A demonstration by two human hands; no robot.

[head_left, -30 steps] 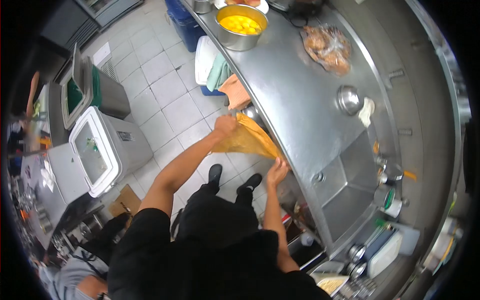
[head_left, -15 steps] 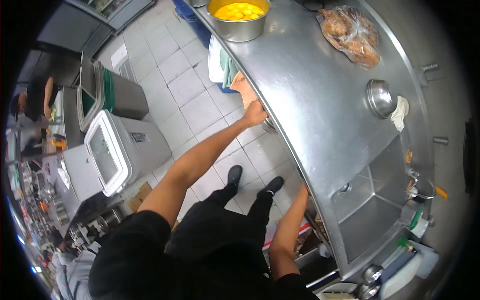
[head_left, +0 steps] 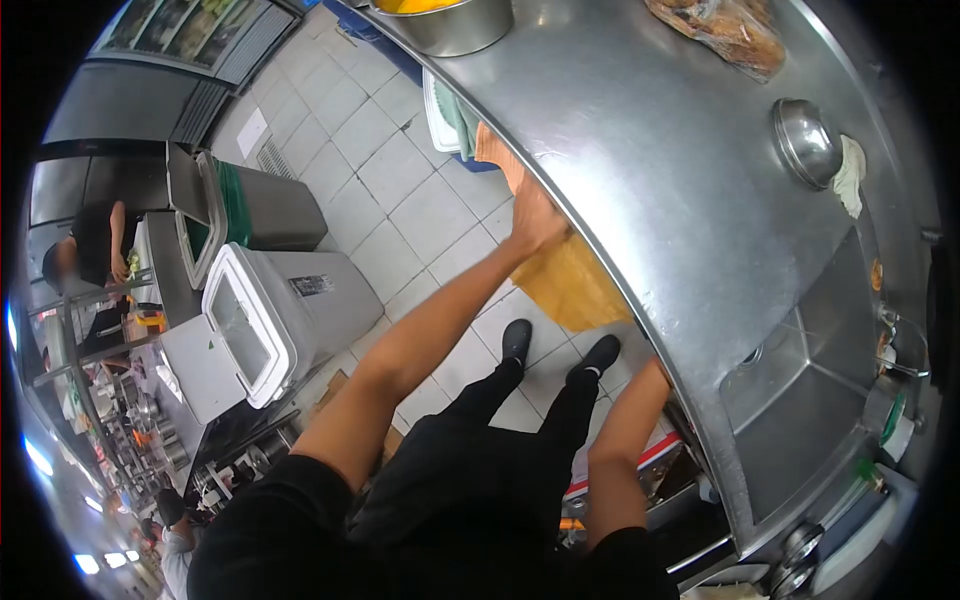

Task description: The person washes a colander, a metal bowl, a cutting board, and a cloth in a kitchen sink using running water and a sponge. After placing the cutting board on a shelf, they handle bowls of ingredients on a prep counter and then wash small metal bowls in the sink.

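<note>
My left hand (head_left: 540, 218) is at the near edge of the steel counter (head_left: 640, 170), its fingers curled in and partly hidden by the edge. Just above it hangs an orange cloth (head_left: 499, 158). Against the underside of that hand, a yellow-brown sheet-like thing (head_left: 572, 288) juts out from below the counter over the floor; its kind is unclear. What my left fingers grip cannot be made out. My right hand (head_left: 655, 374) reaches in under the edge farther along, near the sheet's other end, with its fingers out of sight.
On the counter are a metal pot (head_left: 445, 30) with yellow contents, a bagged brown food (head_left: 730, 38), an overturned metal bowl (head_left: 808, 143) and a white cloth (head_left: 849, 178). A sink (head_left: 800, 400) lies right. Lidded bins (head_left: 310, 310) stand left; a person (head_left: 95, 250) works beyond.
The yellow-brown sheet has come into sight from under the counter between my hands. My view has shifted, so the counter items sit higher and farther right.
</note>
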